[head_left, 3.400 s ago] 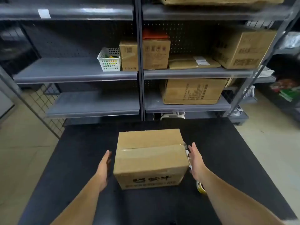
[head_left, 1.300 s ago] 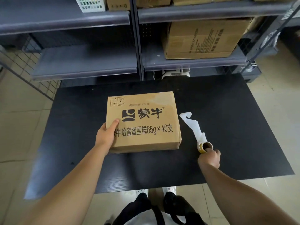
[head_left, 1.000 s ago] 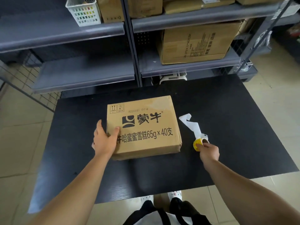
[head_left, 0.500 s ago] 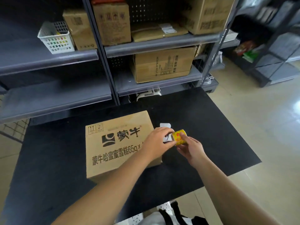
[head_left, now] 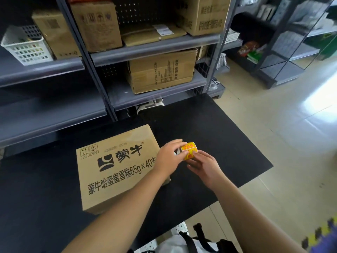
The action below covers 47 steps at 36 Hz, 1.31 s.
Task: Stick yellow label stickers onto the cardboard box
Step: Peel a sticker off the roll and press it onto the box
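Brown, yellow and black under grey shelves

Pinched between the fingertips of the left hand (head_left: 168, 157) and the right hand (head_left: 204, 166) is a bright yellow sticker roll (head_left: 189, 151) with orange-red print; a scrap of white backing shows just behind the left fingertips. Left of the fingers, the cardboard box (head_left: 116, 167) is plain tan-brown with black characters, a black-and-white logo and small black handling symbols. Under the fingers the table (head_left: 218, 136) is matte black. Beyond them, grey shelves (head_left: 155, 46) hold brown cartons with dark print and a white lattice basket (head_left: 25, 46). The floor (head_left: 291, 143) is glossy beige tile.
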Available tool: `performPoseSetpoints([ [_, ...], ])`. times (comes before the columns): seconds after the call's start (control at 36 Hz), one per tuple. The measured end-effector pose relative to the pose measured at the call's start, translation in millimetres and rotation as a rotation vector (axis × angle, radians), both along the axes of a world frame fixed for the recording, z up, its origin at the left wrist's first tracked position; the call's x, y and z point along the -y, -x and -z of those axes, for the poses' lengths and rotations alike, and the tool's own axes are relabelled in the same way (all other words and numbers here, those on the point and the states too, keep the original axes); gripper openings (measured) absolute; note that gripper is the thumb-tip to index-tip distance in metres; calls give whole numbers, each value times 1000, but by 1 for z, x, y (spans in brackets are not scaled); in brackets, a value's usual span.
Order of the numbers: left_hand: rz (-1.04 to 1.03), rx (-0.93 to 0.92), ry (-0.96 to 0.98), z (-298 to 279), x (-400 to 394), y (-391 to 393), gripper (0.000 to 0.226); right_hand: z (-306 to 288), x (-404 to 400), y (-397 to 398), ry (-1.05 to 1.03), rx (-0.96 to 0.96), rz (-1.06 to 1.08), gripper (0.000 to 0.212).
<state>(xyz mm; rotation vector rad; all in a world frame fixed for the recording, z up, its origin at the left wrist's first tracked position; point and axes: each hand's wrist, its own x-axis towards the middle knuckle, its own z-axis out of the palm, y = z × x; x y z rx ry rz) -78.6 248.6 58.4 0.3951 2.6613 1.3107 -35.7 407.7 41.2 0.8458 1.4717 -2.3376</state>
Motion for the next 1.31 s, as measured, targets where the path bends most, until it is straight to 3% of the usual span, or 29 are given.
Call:
performPoseSetpoints([
  [0.08,6,-61,19,1,-1,0,38,-1,1,1,-17,14,15,22],
  [0.61,-87,-7,4,6,-12,-3,24,1,1,1,-151,53,48,18],
  [0.86,-319,40,-257,-7,-1,14,14,41,-9,7,-399,172,57,5],
  [1.0,-361,129,-399,-15,19,11,13,73,-8,-4,-779,261,-102,28],
  [1.31,-494,314,-467,-15,64,-8,6,102,10,-32,-905,334,-270,26],
])
